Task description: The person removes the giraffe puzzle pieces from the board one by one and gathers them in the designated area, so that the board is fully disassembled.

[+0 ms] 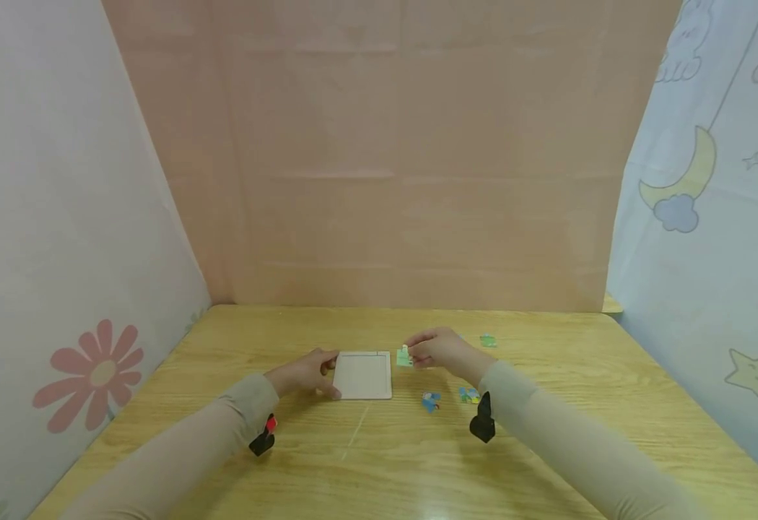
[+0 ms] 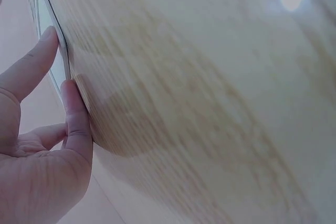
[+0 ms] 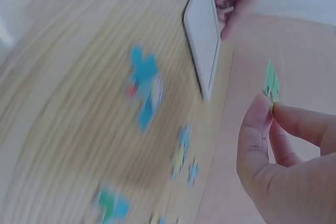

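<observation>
In the head view, a pale, square puzzle tray point(image 1: 362, 376) lies flat on the table. At its left edge my left hand point(image 1: 304, 372) holds it, with thumb and fingers at the rim. The left wrist view shows two fingertips of this hand point(image 2: 44, 145) against the tray's edge point(image 2: 62, 51). Just right of the tray, my right hand point(image 1: 447, 354) pinches a green puzzle piece point(image 1: 403, 357) between thumb and fingers. From the right wrist, that piece point(image 3: 271, 82) stands up above the fingertips, raised off the table.
A blue puzzle piece point(image 1: 430, 401) lies front right of the tray. Another, blue and yellow point(image 1: 468, 395), sits near the right wrist, and a green one point(image 1: 488, 340) farther back. Fabric walls bound the wooden table point(image 1: 379, 462) at left, back and right.
</observation>
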`<act>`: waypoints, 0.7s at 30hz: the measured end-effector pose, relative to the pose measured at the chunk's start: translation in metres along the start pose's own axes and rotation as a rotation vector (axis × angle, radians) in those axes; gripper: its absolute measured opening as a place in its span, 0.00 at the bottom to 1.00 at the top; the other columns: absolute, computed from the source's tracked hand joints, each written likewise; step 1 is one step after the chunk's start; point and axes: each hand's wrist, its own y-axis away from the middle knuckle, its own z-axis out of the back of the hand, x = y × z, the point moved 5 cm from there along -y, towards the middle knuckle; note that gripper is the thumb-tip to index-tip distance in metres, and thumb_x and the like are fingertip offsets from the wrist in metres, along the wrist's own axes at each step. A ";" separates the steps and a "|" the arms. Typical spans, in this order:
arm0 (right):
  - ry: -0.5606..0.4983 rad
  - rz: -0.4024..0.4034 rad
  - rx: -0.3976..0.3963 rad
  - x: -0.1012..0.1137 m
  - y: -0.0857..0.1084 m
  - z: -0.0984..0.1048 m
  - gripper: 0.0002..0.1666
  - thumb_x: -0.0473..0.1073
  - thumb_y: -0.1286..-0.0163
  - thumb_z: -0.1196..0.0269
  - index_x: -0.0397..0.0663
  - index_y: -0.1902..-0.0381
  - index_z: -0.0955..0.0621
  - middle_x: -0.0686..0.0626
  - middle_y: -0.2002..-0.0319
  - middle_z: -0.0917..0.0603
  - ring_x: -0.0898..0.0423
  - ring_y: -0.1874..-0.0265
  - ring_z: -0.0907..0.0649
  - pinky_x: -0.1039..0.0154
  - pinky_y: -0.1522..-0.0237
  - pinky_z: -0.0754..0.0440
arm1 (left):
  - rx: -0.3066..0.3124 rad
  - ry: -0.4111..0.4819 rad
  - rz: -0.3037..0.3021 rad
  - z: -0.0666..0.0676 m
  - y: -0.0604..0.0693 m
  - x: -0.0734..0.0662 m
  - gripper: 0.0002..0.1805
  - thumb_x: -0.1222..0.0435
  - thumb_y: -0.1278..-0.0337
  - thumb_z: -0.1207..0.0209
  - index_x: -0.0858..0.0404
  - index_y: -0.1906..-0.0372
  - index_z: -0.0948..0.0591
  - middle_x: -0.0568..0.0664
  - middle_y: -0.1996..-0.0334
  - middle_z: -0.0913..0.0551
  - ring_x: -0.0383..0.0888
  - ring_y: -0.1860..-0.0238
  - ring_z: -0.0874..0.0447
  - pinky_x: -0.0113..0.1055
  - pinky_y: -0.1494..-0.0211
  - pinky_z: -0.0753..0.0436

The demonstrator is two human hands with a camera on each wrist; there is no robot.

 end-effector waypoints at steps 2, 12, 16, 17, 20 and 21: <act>0.009 -0.002 -0.014 -0.004 0.004 0.012 0.18 0.32 0.30 0.42 0.28 0.45 0.24 0.44 0.59 0.18 0.56 0.66 0.17 0.59 0.52 0.15 | 0.002 0.006 -0.006 0.000 0.001 -0.001 0.52 0.65 0.58 0.25 0.67 0.27 0.40 0.52 0.54 0.36 0.49 0.52 0.38 0.40 0.53 0.34; 0.059 -0.013 -0.049 -0.019 0.029 0.059 0.18 0.32 0.30 0.43 0.27 0.45 0.24 0.47 0.62 0.19 0.59 0.67 0.19 0.58 0.53 0.15 | 0.013 0.027 -0.055 0.000 0.001 -0.004 0.38 0.66 0.58 0.25 0.65 0.39 0.32 0.53 0.56 0.37 0.49 0.53 0.40 0.39 0.55 0.35; 0.067 -0.028 -0.050 -0.028 0.038 0.073 0.17 0.32 0.30 0.43 0.27 0.46 0.24 0.49 0.64 0.19 0.59 0.69 0.19 0.60 0.55 0.15 | 0.010 0.024 -0.068 0.001 0.001 -0.005 0.35 0.67 0.57 0.26 0.65 0.43 0.31 0.53 0.57 0.38 0.49 0.54 0.40 0.39 0.57 0.37; 0.065 -0.037 -0.056 -0.031 0.040 0.076 0.17 0.32 0.31 0.42 0.27 0.47 0.24 0.50 0.65 0.19 0.59 0.70 0.19 0.60 0.56 0.15 | 0.008 0.026 -0.063 0.001 0.002 -0.005 0.36 0.67 0.57 0.26 0.65 0.41 0.31 0.53 0.56 0.38 0.49 0.54 0.40 0.39 0.57 0.37; 0.075 -0.052 -0.059 -0.040 0.046 0.086 0.17 0.32 0.31 0.42 0.26 0.47 0.24 0.51 0.68 0.19 0.60 0.71 0.19 0.63 0.59 0.15 | 0.004 0.040 -0.033 0.001 0.003 -0.005 0.43 0.67 0.57 0.26 0.65 0.33 0.35 0.52 0.55 0.37 0.48 0.52 0.40 0.39 0.56 0.36; 0.073 -0.057 -0.064 -0.043 0.048 0.089 0.17 0.32 0.31 0.42 0.26 0.47 0.24 0.51 0.68 0.19 0.60 0.71 0.19 0.63 0.60 0.15 | 0.003 0.041 -0.032 0.001 0.003 -0.005 0.45 0.67 0.57 0.26 0.66 0.31 0.36 0.52 0.55 0.37 0.48 0.52 0.40 0.39 0.55 0.36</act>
